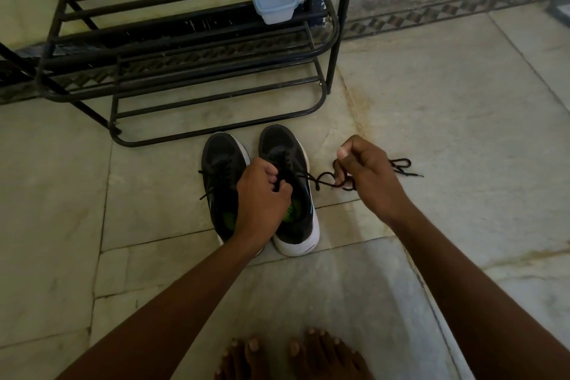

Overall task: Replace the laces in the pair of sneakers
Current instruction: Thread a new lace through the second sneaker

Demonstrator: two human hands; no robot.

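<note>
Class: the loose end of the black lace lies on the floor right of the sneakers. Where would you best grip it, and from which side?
Pinch the lace tip, coming from above on the right. It points rightward, stiff and free of the loops beside the right hand.

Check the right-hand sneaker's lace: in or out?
Partly out: the lace runs from the right-hand sneaker sideways to the right hand.

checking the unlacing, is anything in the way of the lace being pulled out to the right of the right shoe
Nothing visible. The right hand holds the black lace over bare floor beside the right sneaker; the left hand steadies that shoe at its eyelets. The left sneaker sits on the other side.
</note>
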